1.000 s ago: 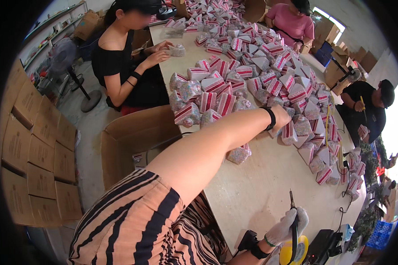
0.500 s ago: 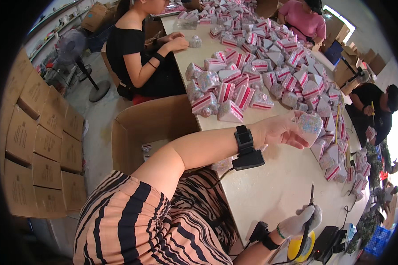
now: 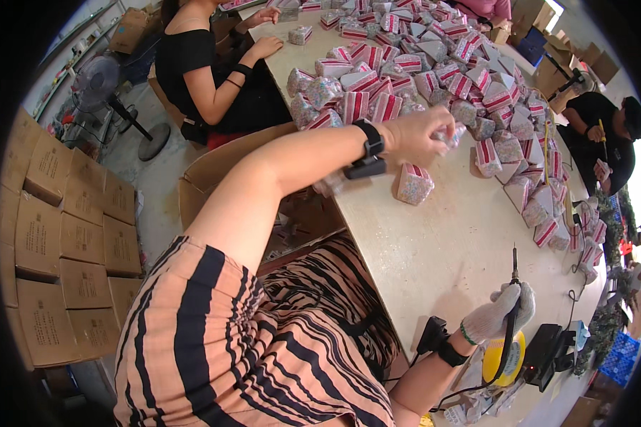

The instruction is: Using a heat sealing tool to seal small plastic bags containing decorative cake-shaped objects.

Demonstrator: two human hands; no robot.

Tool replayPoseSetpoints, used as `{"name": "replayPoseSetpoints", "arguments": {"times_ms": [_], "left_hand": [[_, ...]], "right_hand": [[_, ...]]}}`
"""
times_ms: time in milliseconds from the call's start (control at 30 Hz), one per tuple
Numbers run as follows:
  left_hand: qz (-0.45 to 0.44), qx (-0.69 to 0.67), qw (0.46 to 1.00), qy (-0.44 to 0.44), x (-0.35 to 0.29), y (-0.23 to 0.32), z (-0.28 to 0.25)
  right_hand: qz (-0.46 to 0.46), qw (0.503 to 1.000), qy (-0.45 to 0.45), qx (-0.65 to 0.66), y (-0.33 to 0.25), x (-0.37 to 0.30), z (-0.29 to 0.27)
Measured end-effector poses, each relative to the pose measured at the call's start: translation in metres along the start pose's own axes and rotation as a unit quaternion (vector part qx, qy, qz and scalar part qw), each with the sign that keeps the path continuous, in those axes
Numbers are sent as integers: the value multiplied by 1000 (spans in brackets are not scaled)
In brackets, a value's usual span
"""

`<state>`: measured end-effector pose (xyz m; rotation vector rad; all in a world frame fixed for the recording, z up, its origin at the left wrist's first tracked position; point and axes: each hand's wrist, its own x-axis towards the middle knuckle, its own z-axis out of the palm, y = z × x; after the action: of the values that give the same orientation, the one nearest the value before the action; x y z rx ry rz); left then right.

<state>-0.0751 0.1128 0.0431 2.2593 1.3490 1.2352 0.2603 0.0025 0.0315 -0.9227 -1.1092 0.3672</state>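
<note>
My left hand [image 3: 420, 132] is closed around a small clear-wrapped packet [image 3: 454, 135] just above the beige table [image 3: 449, 242]. A dark band sits on that wrist. A loose speckled packet [image 3: 414, 183] lies on the table right below the hand. Beyond it spreads a big heap of red-striped and speckled packets [image 3: 434, 64]. My right hand [image 3: 506, 313], in a white knit glove, grips a thin black soldering-type tool [image 3: 514, 299] upright near the table's near edge, its cable trailing down.
An open cardboard box [image 3: 214, 171] stands beside my left arm. A person in black [image 3: 214, 71] sits at the far left of the table, another in black [image 3: 605, 128] at the right. Stacked cartons [image 3: 57, 235] fill the left floor; a fan [image 3: 100, 78] stands behind.
My left arm has drawn back from the heap toward me with a packet in the hand. The gloved right hand has stayed near the table edge with its tool.
</note>
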Motion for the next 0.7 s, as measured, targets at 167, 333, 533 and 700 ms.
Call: {"name": "replayPoseSetpoints", "arguments": {"times_ms": [167,333,533,700], "left_hand": [[4,33,996,88,2,19,-30],[-207,-537,818,8,-6,62,-18],[-305,-627,716,-21,-59,102,69],[-322,-577,751,1,-72,94,94]], "right_hand": [[-5,1000,-14,11,1,1,-1],[33,998,-20,57,-6,0,3],[97,987,-63,112,-12,-3,1],[106,976,-154,109,-12,-6,0]]}}
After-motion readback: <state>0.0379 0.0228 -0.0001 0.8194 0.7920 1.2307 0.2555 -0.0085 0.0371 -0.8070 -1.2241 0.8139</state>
